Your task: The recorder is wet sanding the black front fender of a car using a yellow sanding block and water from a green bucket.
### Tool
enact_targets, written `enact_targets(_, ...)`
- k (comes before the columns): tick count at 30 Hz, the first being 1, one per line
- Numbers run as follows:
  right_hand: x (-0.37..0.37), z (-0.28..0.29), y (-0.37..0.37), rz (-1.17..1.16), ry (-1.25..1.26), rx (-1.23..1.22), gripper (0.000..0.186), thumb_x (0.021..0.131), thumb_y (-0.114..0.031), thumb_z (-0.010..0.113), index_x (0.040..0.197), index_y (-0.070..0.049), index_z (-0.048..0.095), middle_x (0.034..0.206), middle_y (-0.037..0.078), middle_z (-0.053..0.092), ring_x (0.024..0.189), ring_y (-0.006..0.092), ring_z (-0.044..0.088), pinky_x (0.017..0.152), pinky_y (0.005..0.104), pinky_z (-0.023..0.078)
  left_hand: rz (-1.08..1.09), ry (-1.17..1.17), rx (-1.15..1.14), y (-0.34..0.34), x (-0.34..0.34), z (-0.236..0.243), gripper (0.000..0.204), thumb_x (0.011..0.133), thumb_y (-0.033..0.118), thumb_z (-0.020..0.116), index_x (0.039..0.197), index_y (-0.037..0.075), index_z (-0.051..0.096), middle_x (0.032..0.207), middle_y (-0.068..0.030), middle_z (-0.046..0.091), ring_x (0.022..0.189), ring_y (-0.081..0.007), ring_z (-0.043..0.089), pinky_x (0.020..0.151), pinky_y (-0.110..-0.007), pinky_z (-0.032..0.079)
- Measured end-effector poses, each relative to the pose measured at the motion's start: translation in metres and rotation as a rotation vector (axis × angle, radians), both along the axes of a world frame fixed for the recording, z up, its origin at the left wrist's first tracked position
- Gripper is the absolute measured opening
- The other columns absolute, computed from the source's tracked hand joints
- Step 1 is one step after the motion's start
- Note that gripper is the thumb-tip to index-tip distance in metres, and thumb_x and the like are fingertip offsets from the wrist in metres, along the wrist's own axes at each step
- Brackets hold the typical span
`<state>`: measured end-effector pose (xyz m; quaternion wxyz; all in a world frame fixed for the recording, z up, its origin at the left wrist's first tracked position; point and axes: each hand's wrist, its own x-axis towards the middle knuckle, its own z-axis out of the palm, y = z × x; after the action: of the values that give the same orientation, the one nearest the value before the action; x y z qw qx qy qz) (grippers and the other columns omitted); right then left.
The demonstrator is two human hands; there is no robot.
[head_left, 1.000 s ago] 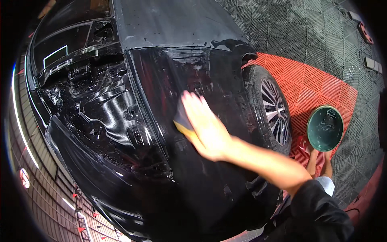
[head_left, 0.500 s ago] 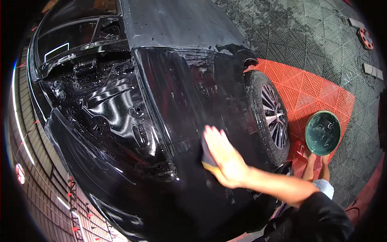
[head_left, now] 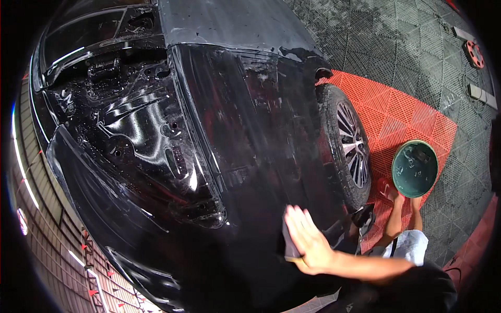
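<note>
My right hand (head_left: pixel 309 241) lies flat with its fingers together over a dark sanding pad (head_left: pixel 292 255) with a yellowish lower edge. It presses the pad against the black side panel (head_left: pixel 261 172) of a car, which looks dull and smeared with pale streaks. Part of the pad is hidden beneath my palm. My bare forearm and black sleeve come in from the lower right. My left hand is out of view.
A car wheel (head_left: pixel 352 146) with silver spokes stands right of the panel. Beyond it a green tub (head_left: pixel 415 177) sits by bare legs (head_left: pixel 399 214) in pale shorts. Left is a glossy black recess (head_left: pixel 138 125) with cut-outs. Red and grey grid tiles (head_left: pixel 396 109) cover the floor.
My right hand and the sanding pad have slid down and to the right along the panel. The whole view has shifted slightly.
</note>
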<state>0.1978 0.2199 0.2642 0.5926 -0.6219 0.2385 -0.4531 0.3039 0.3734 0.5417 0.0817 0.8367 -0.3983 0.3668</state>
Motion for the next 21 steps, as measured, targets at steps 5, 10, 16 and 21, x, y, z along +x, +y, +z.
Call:
enact_targets(5,0.061,-0.008,-0.164,-0.318,0.108,-0.443,0.069,0.095,-0.027,0.052,0.147,0.013,0.031,0.154,0.036,0.028,0.147,0.0506,0.021,0.121,0.0577,0.015,0.017,-0.091,0.033,0.004,-0.001,0.004,0.073,0.104,0.055,0.023,0.138,-0.006,0.046,0.137,-0.0287,0.051,0.120,-0.0412,0.055,0.103,-0.053,0.046)
enact_targets(10,0.074,0.007,-0.292,-0.261,0.076,-0.032,0.060,0.105,-0.030,0.040,0.149,0.009,0.031,0.156,0.031,0.030,0.149,0.0419,0.023,0.123,0.0519,0.012,-0.064,-0.074,0.107,-0.006,0.006,-0.005,0.073,0.105,0.055,0.022,0.138,-0.007,0.046,0.137,-0.0290,0.051,0.121,-0.0417,0.055,0.103,-0.054,0.046)
enact_targets(16,-0.010,0.002,0.045,0.052,0.021,0.107,0.091,0.083,-0.028,0.065,0.147,0.020,0.021,0.152,0.044,0.022,0.145,0.0564,0.020,0.119,0.0618,0.014,0.054,-0.205,0.181,-0.011,-0.009,-0.004,0.074,0.106,0.052,0.018,0.136,-0.010,0.046,0.134,-0.0311,0.051,0.120,-0.0421,0.055,0.101,-0.054,0.047)
enact_targets(21,0.024,-0.005,-0.093,-0.206,0.043,-0.175,0.074,0.087,-0.022,0.065,0.145,0.014,0.036,0.149,0.038,0.035,0.142,0.0519,0.031,0.118,0.0575,0.024,0.085,-0.232,0.189,-0.017,-0.015,-0.003,0.078,0.105,0.056,0.019,0.136,-0.011,0.045,0.133,-0.0319,0.051,0.121,-0.0415,0.055,0.103,-0.053,0.046)
